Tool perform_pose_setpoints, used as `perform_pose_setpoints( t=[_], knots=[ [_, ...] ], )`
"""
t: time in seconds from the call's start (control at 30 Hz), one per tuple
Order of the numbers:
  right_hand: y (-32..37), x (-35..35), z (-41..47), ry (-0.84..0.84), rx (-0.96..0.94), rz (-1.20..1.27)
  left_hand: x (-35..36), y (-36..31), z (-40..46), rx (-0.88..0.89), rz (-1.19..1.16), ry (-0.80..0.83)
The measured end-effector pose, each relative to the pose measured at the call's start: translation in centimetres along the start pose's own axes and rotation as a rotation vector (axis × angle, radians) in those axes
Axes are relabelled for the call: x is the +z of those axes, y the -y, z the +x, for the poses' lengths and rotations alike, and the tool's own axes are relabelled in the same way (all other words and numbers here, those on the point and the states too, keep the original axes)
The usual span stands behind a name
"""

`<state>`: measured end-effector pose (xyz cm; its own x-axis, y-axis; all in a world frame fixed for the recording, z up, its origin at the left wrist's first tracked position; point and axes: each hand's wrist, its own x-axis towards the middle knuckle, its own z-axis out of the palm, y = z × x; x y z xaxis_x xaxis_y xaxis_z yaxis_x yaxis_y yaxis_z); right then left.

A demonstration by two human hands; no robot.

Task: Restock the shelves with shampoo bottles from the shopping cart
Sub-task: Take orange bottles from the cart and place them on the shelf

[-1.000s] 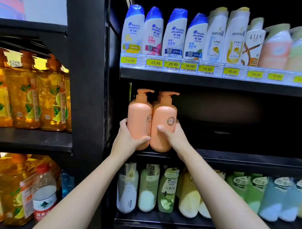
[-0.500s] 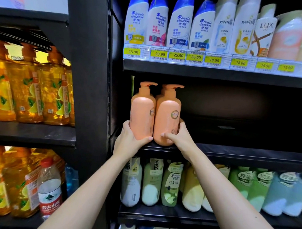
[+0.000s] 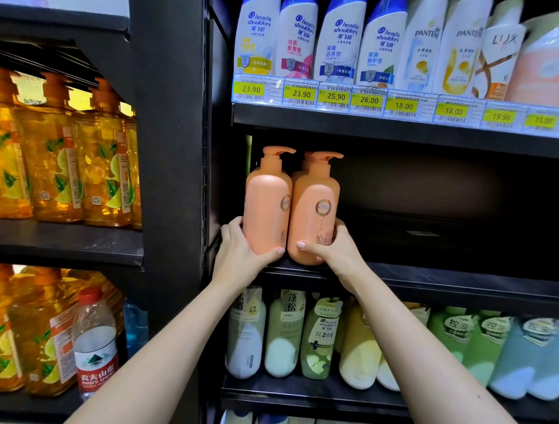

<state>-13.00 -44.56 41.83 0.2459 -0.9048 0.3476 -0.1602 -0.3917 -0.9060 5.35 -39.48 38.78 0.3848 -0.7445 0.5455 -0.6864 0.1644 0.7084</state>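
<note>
- Left pump bottle (image 3: 266, 200) — peach-orange plastic, matching pump head with spout pointing right; upright, base at the front edge of the middle shelf (image 3: 459, 280), its lower part gripped by the left hand (image 3: 238, 251).
- Right pump bottle (image 3: 314, 210) — same make, round "KYIO" emblem facing out; upright, touching its neighbour, lower part gripped by the right hand (image 3: 334, 250).

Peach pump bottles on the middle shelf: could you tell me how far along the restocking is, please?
Done: little on this shelf; a third pump top just shows behind the pair. In hand: the left hand grips one peach bottle and the right hand another, at the middle shelf edge. Left: the dark space to their right is unfilled; the cart is out of view.
</note>
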Motion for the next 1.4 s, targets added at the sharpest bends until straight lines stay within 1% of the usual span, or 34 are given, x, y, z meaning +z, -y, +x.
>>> perform_pose_setpoints(
  t=[0.17,0.43,0.6,0.8,1.03,1.4],
  knots=[
    [0.04,-0.12,0.15,0.009,0.001,0.020,-0.14,0.31,-0.10,0.000,-0.046,0.026],
    [-0.07,-0.09,0.07,-0.005,0.013,0.013,0.10,-0.31,-0.12,-0.058,0.029,0.037],
    [-0.16,0.02,0.21,-0.022,0.007,0.009,0.07,-0.42,-0.13,-0.010,0.090,-0.004],
    [-0.05,0.07,0.32,-0.007,0.005,-0.017,-0.39,-0.20,-0.49,0.053,0.055,0.048],
    [-0.17,0.06,0.23,-0.023,0.012,-0.064,-0.27,-0.36,-0.55,0.042,0.110,0.038],
    [-0.33,0.10,0.47,-0.017,0.031,-0.083,-0.34,-0.59,-0.53,-0.003,0.122,0.067]
  ],
)
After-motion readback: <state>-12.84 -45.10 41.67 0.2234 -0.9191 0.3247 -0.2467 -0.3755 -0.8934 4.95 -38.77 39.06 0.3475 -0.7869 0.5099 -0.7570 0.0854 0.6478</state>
